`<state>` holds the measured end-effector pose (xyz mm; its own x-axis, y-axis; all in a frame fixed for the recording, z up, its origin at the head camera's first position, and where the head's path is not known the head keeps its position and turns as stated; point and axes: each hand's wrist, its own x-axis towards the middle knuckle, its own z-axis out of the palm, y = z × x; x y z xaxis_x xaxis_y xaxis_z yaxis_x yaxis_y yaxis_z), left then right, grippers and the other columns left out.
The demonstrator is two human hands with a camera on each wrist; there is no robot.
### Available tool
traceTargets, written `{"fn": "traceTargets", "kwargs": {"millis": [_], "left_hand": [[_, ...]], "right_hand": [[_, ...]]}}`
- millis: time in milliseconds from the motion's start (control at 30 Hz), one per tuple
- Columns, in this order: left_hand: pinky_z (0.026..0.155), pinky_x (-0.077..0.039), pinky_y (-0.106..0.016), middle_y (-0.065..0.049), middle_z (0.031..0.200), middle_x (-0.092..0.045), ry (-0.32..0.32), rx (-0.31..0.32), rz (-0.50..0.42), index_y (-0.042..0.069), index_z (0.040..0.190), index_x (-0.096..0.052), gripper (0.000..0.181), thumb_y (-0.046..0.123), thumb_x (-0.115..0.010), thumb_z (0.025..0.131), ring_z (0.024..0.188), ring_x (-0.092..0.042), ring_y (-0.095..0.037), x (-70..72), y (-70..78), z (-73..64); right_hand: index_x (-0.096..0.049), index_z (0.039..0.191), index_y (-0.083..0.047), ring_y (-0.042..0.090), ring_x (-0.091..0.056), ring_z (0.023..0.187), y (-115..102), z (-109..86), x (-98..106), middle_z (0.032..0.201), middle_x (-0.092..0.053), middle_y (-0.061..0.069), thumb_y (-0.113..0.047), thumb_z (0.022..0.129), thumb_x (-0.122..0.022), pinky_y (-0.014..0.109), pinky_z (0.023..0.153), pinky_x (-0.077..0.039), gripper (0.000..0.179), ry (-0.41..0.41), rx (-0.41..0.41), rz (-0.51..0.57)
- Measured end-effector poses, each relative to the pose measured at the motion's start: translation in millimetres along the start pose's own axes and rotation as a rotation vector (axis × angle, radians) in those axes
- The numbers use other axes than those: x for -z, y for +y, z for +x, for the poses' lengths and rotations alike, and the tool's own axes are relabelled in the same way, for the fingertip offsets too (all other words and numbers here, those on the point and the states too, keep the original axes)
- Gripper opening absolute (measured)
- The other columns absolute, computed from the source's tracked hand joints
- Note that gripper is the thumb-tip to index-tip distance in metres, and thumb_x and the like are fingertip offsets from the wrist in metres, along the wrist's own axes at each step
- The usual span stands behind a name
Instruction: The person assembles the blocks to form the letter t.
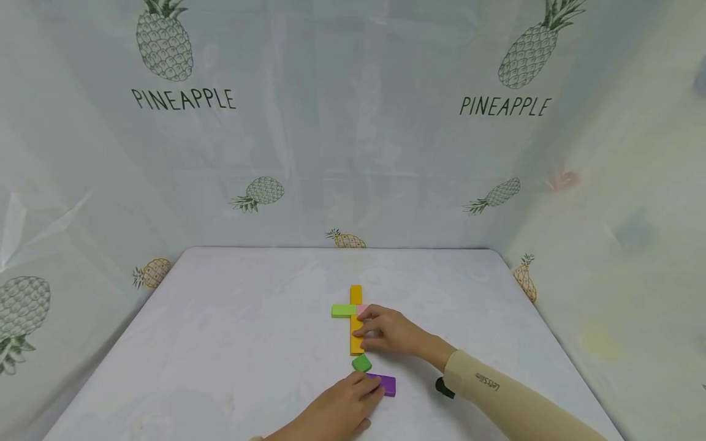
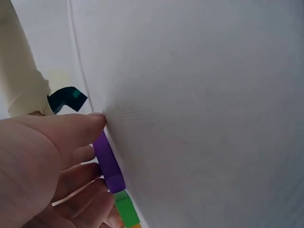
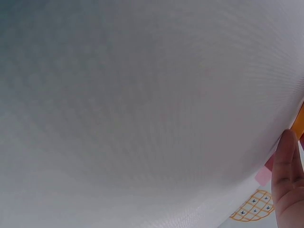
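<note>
My left hand [image 1: 342, 404] rests its fingertips on a purple rectangular block [image 1: 389, 385], with the thumb lower and apart from it in the head view. My right hand [image 1: 394, 331] reaches in from the right. Its fingers touch a pink block [image 1: 361, 309] and the lower orange block [image 1: 356, 350]; its thumb lies by the orange block's right side. A light green block [image 1: 343, 311] lies left of the pink one, and another orange block [image 1: 355, 294] stands above them in line. Between the lower orange and purple blocks sits a small green block [image 1: 361, 362], turned diagonally.
A white cloth-covered table [image 1: 231, 343] carries the blocks. Behind it hangs a pineapple-print sheet [image 1: 353, 135], with more sheet at both sides. A black piece [image 1: 444, 388] shows under the beige right sleeve [image 1: 496, 392].
</note>
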<state>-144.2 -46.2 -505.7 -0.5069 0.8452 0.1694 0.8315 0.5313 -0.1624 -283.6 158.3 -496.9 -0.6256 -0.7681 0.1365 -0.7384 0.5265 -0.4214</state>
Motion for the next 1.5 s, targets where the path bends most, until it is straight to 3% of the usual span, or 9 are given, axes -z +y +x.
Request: {"fn": "traceTargets", "kwargs": {"millis": [233, 433, 600, 867, 1500], "left_hand": [[0.106, -0.052, -0.029, -0.002, 0.156, -0.053, -0.034, 0.010, -0.109, 0.011, 0.155, -0.055, 0.064, 0.050, -0.064, 0.104, 0.139, -0.050, -0.017, -5.8, -2.2, -7.8], [0.106, -0.053, -0.033, -0.007, 0.161, -0.048, -0.006, 0.021, -0.115, 0.008, 0.157, -0.052, 0.069, 0.058, -0.048, 0.109, 0.143, -0.048, -0.022, -10.9, 1.1, -9.2], [0.106, -0.053, -0.035, -0.008, 0.166, -0.042, -0.036, 0.059, -0.161, 0.008, 0.160, -0.046, 0.072, 0.060, -0.040, 0.111, 0.147, -0.043, -0.024, -17.9, 4.6, -7.3], [0.104, -0.054, -0.037, -0.009, 0.170, -0.035, -0.059, 0.078, -0.161, 0.008, 0.163, -0.042, 0.078, 0.064, -0.037, 0.109, 0.153, -0.039, -0.027, -19.2, 7.3, -5.7], [0.105, -0.053, -0.038, -0.004, 0.170, -0.035, -0.140, 0.149, -0.192, 0.014, 0.165, -0.039, 0.083, 0.069, -0.047, 0.104, 0.155, -0.035, -0.022, -14.2, 10.9, 0.1]], "right_hand": [[-0.082, 0.121, -0.021, 0.018, -0.061, 0.123, 0, 0.6, 1, 0.137, -0.064, 0.003, -0.029, 0.098, -0.080, 0.030, 0.101, -0.054, 0.025, -0.016, -0.030, 0.004], [-0.083, 0.120, -0.021, 0.018, -0.061, 0.123, 0, 0.0, 1, 0.136, -0.064, 0.003, -0.028, 0.097, -0.081, 0.032, 0.101, -0.055, 0.024, -0.006, -0.036, 0.010], [-0.083, 0.120, -0.021, 0.019, -0.062, 0.123, 2, 0.4, 0, 0.137, -0.064, 0.004, -0.029, 0.097, -0.081, 0.031, 0.099, -0.055, 0.025, -0.004, -0.026, 0.005], [-0.082, 0.120, -0.019, 0.021, -0.063, 0.122, 3, 0.3, -1, 0.136, -0.065, 0.007, -0.028, 0.098, -0.080, 0.032, 0.098, -0.055, 0.024, 0.008, 0.007, 0.003], [-0.082, 0.122, -0.019, 0.021, -0.062, 0.124, 0, 0.9, 0, 0.137, -0.065, 0.005, -0.028, 0.097, -0.080, 0.034, 0.101, -0.055, 0.026, -0.010, -0.020, -0.002]]}}
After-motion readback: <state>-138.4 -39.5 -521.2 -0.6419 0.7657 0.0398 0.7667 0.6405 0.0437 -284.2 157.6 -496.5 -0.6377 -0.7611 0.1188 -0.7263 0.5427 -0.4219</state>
